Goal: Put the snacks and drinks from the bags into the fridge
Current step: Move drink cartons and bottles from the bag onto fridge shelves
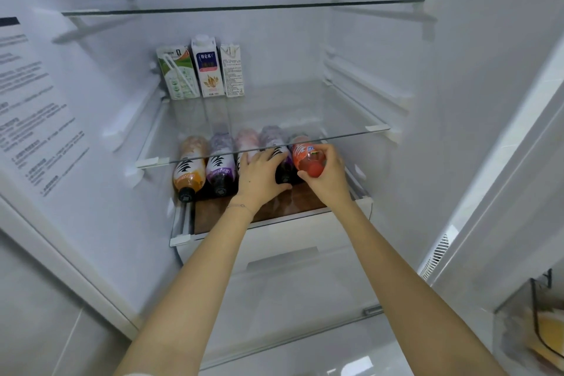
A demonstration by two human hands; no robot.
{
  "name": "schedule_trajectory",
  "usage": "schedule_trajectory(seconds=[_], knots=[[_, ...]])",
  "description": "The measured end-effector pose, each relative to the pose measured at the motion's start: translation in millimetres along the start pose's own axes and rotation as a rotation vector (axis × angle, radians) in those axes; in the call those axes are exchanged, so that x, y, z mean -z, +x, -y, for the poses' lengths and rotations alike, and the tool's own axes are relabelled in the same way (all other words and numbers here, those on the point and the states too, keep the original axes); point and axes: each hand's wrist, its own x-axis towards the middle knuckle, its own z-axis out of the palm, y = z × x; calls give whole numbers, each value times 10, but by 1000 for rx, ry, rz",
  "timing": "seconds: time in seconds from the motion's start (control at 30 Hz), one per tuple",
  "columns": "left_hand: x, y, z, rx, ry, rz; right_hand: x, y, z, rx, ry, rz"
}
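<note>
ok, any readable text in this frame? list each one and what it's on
"特仑苏": blue panel of the middle carton, small, so a probable reading.
Left carton: print too small to read.
Right carton: fine print too small to read.
Instruction sheet on the left wall: lines of text, all blurred.
Red bottle: small blue label, unreadable.
Orange bottle: lettering unreadable.

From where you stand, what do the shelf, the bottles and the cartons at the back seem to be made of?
Shelf: clear glass, likely; you see bottles through it, thin edge. Bottles, including the red bottle in the right hand: probably clear plastic with printed wraps, the drink's colour showing. Cartons: coated paperboard, seemingly; folded tops, matte print.
</note>
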Motion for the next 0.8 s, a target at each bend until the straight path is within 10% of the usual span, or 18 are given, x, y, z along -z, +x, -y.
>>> schedule_trajectory(seconds=[0.8], knots=[[8,-87,10,-13,-60,61,-168,199,-74,6,-366,188]])
